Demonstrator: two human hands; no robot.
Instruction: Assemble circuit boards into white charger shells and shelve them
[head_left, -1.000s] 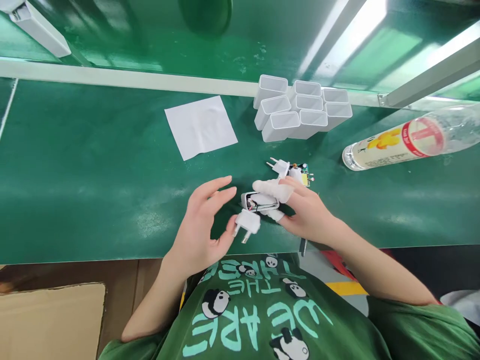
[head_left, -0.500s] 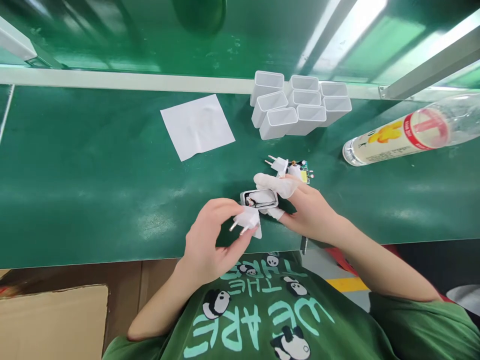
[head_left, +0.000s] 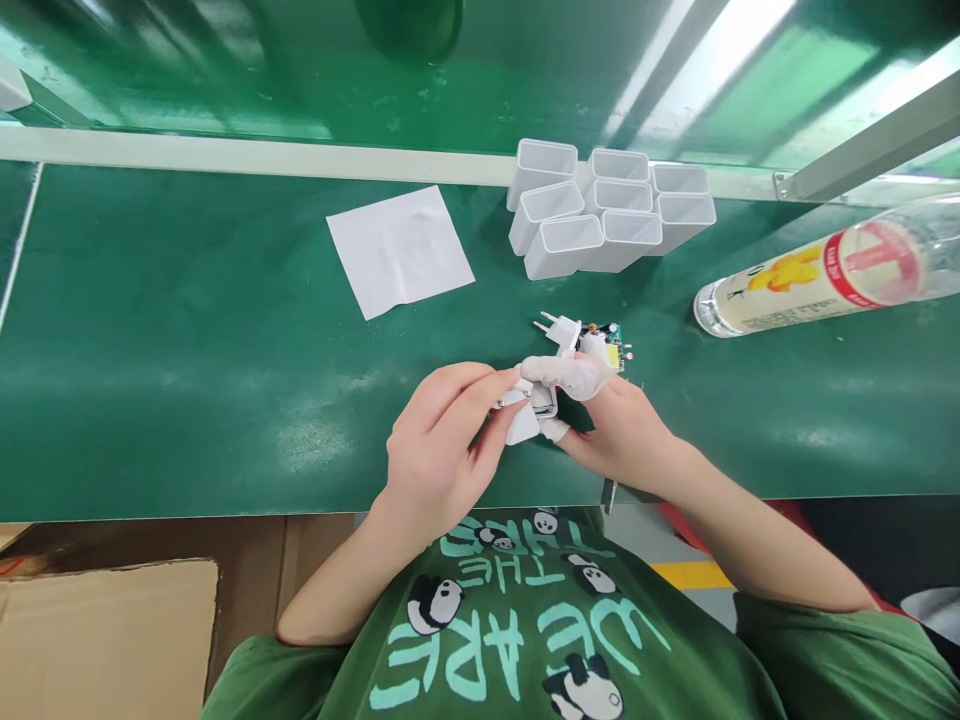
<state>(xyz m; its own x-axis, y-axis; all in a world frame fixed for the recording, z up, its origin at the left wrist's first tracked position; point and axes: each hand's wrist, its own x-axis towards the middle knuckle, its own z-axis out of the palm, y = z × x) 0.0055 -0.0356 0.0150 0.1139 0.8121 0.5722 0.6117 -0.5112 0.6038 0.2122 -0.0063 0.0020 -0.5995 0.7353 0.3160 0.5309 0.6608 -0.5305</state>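
Above the near part of the worktop (head_left: 187,350), the left hand (head_left: 444,440) pinched a white plug piece (head_left: 523,427) near its pins, while the right hand (head_left: 611,410) gripped a white casing (head_left: 546,402) just right of it; whether the parts touched was unclear. Both looked light, stiff and perhaps slippery. The casing seemed best held by its outer walls, the plug piece by its body.
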